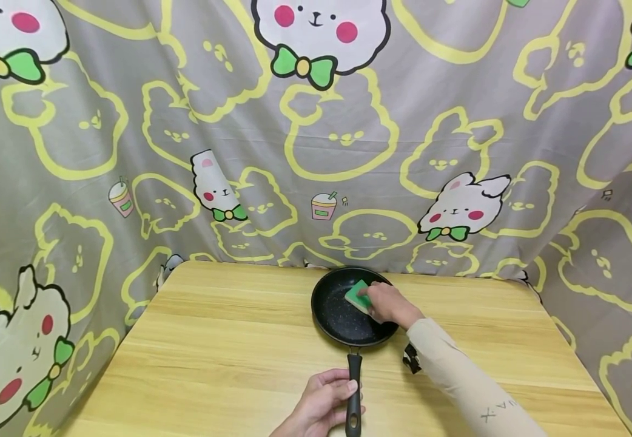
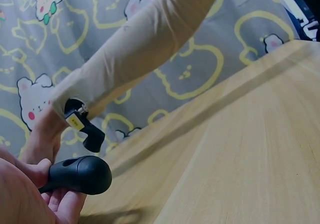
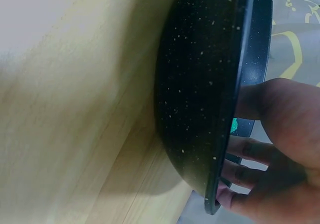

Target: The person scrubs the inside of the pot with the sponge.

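Note:
A black speckled frying pan (image 1: 338, 315) is held over the wooden table, its handle pointing toward me. My left hand (image 1: 324, 400) grips the black handle (image 1: 354, 370), thumb on top and fingers beneath; the handle's rounded end (image 2: 92, 175) sticks out past that hand in the left wrist view. Inside the pan, my right hand (image 1: 388, 303) holds a green sponge (image 1: 361, 294) with a pale underside against the pan's inner surface. From the right wrist view, the pan's outer wall (image 3: 195, 94) hides most of the sponge, and the right fingers reach over the rim.
The wooden table (image 1: 212, 352) spreads out on both sides of the pan. A grey curtain (image 1: 349, 152) with yellow outlines and cartoon animals hangs behind and at the sides. A small black camera mount (image 2: 85, 126) sits on the right wrist, below the beige sleeve (image 1: 463, 376).

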`<state>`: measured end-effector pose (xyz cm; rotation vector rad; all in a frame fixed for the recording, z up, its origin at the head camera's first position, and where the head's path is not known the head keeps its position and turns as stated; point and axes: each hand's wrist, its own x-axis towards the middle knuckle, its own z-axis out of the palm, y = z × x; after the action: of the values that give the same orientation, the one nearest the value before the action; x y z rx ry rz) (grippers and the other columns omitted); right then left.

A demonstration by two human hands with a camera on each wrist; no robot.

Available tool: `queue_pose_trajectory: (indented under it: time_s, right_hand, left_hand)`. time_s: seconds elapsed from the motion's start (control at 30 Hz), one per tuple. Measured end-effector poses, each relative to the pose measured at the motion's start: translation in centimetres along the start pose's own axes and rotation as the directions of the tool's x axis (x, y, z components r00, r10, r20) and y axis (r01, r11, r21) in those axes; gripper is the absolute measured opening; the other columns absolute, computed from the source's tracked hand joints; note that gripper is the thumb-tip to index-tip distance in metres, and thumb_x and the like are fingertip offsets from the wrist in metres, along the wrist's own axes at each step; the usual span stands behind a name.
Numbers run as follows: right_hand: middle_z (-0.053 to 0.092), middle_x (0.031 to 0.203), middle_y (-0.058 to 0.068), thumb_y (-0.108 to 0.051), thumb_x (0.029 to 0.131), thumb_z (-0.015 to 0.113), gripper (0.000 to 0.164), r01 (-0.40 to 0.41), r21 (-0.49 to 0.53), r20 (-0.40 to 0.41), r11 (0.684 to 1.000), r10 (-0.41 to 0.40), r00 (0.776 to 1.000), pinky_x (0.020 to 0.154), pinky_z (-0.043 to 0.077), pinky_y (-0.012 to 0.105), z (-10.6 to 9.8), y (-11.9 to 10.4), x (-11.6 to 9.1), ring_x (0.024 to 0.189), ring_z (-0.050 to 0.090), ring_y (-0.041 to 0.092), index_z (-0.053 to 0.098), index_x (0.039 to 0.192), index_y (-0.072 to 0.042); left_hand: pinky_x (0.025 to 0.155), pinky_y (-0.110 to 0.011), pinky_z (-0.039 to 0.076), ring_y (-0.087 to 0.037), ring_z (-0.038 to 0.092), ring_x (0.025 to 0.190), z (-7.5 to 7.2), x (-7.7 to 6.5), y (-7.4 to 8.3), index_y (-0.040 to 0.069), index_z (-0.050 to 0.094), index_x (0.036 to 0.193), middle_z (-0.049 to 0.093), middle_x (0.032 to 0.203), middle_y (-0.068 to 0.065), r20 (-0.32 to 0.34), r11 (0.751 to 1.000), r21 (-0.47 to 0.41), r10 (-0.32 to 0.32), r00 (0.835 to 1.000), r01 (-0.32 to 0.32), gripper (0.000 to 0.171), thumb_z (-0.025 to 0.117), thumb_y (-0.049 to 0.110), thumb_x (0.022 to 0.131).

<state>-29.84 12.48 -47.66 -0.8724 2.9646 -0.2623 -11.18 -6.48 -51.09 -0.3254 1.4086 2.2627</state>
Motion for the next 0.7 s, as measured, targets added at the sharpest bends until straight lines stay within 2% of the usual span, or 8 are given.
queue_pose_trajectory:
  time_s: [0.47,0.7]
  right_hand:
    - [0.066,0.098,0.015,-0.001,0.087,0.075,0.038,0.049,-0.018,-0.067,0.999,-0.051,0.996,0.067,0.053,0.041,0.19,0.07,-0.62,0.079,0.054,0.023,0.072,0.124,-0.006]
    - [0.063,0.097,0.014,-0.001,0.087,0.076,0.040,0.046,-0.011,-0.055,0.999,-0.046,0.997,0.066,0.051,0.040,0.26,-0.18,-0.94,0.077,0.051,0.022,0.071,0.126,-0.007]
  left_hand:
    - [0.084,-0.050,0.060,-0.017,0.066,0.083,0.01,-0.04,0.17,-0.005,0.063,0.120,0.069,0.095,-0.009,0.010,1.000,-0.004,-0.002,1.000,0.002,0.028,0.071,0.001,0.094]
    - [0.084,-0.050,0.060,-0.017,0.066,0.083,-0.03,-0.18,0.21,-0.005,0.064,0.119,0.069,0.095,-0.009,0.007,1.000,-0.004,-0.006,1.000,0.006,0.027,0.070,0.000,0.094]
